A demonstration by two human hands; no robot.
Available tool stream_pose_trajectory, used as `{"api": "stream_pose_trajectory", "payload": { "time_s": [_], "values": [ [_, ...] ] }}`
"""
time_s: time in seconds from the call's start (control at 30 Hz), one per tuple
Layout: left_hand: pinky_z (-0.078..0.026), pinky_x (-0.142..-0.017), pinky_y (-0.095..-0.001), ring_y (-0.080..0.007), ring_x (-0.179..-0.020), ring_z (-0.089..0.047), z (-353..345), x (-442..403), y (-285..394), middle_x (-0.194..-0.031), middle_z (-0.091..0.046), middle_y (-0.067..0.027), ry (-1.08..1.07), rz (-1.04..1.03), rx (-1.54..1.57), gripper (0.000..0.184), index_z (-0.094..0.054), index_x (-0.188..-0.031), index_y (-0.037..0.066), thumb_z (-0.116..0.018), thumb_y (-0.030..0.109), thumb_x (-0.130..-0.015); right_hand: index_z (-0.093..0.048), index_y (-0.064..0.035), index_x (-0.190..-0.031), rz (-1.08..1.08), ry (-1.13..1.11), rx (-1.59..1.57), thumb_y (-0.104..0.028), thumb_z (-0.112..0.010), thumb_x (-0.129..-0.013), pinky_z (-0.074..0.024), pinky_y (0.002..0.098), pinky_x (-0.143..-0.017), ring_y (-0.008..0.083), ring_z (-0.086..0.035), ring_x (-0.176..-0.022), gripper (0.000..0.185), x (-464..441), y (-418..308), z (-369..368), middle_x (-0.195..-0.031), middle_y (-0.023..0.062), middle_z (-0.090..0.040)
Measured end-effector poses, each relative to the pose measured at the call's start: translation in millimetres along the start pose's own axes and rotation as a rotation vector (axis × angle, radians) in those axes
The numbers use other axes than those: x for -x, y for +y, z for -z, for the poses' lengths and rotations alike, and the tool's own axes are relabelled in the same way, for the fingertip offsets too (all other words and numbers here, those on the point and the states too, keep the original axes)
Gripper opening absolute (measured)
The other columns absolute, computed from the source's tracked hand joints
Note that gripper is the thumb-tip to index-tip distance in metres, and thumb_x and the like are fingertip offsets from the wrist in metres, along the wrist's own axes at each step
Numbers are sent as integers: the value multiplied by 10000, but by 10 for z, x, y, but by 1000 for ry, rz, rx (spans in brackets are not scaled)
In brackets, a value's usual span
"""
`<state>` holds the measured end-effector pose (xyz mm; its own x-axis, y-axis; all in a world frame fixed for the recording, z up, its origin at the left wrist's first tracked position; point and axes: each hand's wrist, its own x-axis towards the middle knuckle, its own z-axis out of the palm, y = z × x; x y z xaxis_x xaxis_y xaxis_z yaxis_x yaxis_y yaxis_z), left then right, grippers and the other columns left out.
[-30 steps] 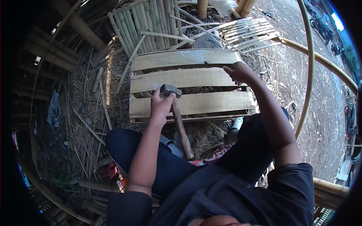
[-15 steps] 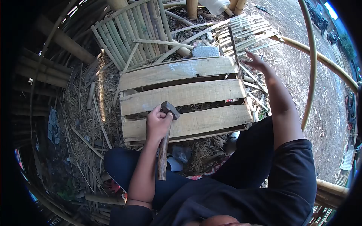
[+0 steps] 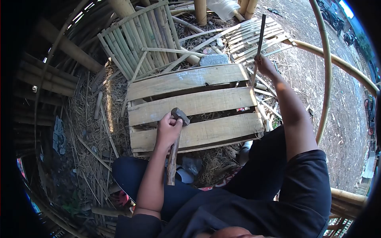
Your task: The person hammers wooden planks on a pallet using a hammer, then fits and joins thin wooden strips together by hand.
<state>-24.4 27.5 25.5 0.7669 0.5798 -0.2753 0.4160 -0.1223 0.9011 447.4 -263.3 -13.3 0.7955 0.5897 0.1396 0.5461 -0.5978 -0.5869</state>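
The left hand [image 3: 167, 130] is gripping a hammer [image 3: 181, 117] near its head, likely for balance; the right hand [image 3: 265, 65] is clasping a dark strip [image 3: 261, 36] beside the slatted surface [image 3: 222, 101].

Two grips, right one farther out

Your left hand [image 3: 168, 129]: nearer you, curled tight. Left forearm [image 3: 152, 178] angled forward, slightly inward. Your right hand [image 3: 265, 66]: well apart from the left, clenched. Right arm [image 3: 294, 107] extended forward, slightly bent.
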Motion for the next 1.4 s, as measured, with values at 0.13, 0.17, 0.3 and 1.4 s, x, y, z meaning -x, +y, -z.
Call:
{"api": "stream_pose_trajectory", "payload": {
  "time_s": [0.13,0.17,0.3,1.4],
  "values": [
    [-479,-641,-289,-83,-682,-593,36,18,-28,-761,-679,-36,8,-8,-8,322,-628,-1212,-18,-689,145,-941,-528,-27,-1045,-78,151,-161,-22,-523,-1014,-554,358,-712,208,-675,-825,32,-103,6,243,-873,109,-644],
    [-480,-642,-290,-86,-682,-594,47,22,-33,-762,-681,-39,6,-11,-10,311,-628,-1199,-20,-688,146,-943,-527,-27,-1045,-65,182,-119,-27,-527,-1015,-556,361,-707,213,-681,-819,30,-130,-27,281,-870,112,-649],
    [-485,-648,-295,-97,-680,-601,76,24,-77,-769,-691,-56,-20,-21,-2,266,-625,-1127,-22,-691,153,-938,-521,-16,-1184,-73,249,-35,-94,-546,-1037,-559,368,-697,235,-697,-780,168,-145,-174,286,-852,140,-681],
    [-354,-1117,-566,-499,-1326,-440,-210,230,33,-1499,-317,-278,163,-125,-814,942,-186,-1572,-20,-741,213,-846,-734,43,-1056,-119,-677,435,-425,-793,-777,-548,465,-910,390,-692,-1072,548,595,1579,-1585,-1147,236,-716]
  ]
}}
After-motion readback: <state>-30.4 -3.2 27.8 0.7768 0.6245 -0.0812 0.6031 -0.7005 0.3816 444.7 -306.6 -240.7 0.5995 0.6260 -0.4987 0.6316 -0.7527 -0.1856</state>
